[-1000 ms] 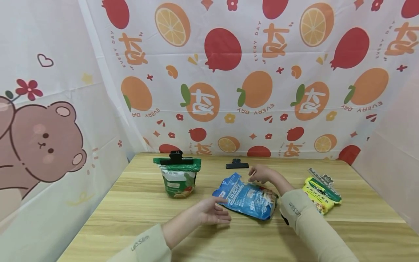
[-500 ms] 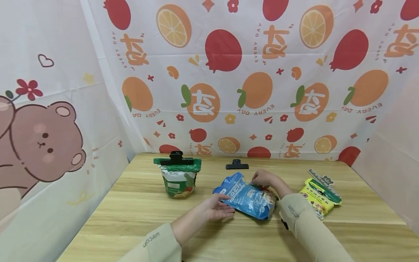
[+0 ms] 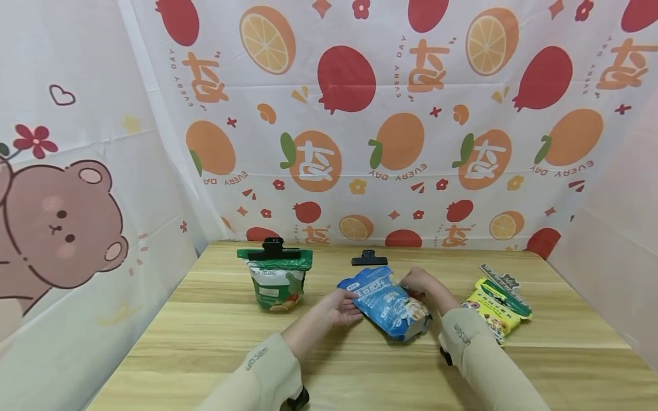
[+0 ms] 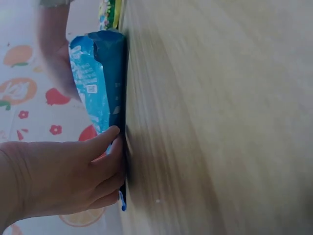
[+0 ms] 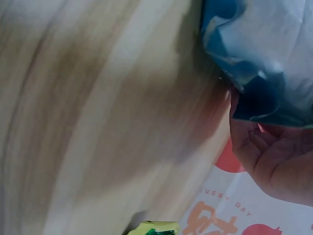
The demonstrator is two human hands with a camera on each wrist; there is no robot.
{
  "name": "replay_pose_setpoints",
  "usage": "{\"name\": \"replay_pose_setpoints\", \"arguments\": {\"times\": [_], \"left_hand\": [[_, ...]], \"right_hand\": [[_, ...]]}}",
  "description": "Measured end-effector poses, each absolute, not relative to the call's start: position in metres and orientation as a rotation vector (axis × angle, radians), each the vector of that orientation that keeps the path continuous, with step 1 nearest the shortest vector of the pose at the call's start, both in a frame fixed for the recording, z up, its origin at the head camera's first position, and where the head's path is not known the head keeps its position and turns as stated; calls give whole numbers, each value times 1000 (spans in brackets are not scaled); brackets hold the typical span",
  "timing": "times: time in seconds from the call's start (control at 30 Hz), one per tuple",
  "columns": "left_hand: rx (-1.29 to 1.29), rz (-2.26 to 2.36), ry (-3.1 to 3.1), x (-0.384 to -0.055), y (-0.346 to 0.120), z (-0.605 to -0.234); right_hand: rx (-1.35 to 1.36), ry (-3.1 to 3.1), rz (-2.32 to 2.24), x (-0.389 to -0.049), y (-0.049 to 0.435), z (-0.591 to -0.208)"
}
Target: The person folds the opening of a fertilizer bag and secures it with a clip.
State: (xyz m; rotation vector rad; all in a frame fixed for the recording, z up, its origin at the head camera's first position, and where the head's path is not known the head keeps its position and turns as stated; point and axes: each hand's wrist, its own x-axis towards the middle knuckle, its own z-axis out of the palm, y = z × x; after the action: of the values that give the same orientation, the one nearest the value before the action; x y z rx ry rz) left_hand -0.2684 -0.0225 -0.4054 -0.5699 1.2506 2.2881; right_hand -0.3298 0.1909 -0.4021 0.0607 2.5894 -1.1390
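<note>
A blue printed food bag (image 3: 382, 299) lies on the wooden table, its near right end raised a little. At its left edge my left hand (image 3: 340, 308) pinches the bag; in the left wrist view the thumb lies on the blue bag (image 4: 93, 83) and the fingers go beneath it. My right hand (image 3: 418, 281) grips the far right side with curled fingers. In the right wrist view, this hand (image 5: 276, 164) is partly hidden behind the crumpled bag (image 5: 274, 63).
Left stands a green and white pouch (image 3: 277, 285) with a black clip (image 3: 273, 249) across its top. Another black clip (image 3: 369, 260) lies behind the blue bag. Right lies a yellow and green packet (image 3: 496, 308) with a grey clip (image 3: 506, 282). Patterned curtains surround the table (image 3: 205, 319).
My left hand has moved right and up to the bag's left edge and taken hold of it. The blue bag has turned slightly and its near end has lifted. My right hand's fingers have curled in.
</note>
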Motion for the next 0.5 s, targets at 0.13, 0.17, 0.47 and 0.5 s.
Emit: {"name": "replay_pose_setpoints", "arguments": {"times": [0.13, 0.17, 0.47, 0.5], "left_hand": [[-604, 2320, 1196, -276, -22, -408], [-610, 2333, 1180, -278, -23, -409], [-631, 2359, 1163, -285, -28, -407], [-640, 2357, 1165, -286, -28, -407]], "right_hand": [[117, 2568, -1231, -329, 193, -403], [124, 2561, -1247, -329, 193, -403], [165, 2517, -1317, -329, 193, -404], [156, 2517, -1321, -329, 194, -405]]}}
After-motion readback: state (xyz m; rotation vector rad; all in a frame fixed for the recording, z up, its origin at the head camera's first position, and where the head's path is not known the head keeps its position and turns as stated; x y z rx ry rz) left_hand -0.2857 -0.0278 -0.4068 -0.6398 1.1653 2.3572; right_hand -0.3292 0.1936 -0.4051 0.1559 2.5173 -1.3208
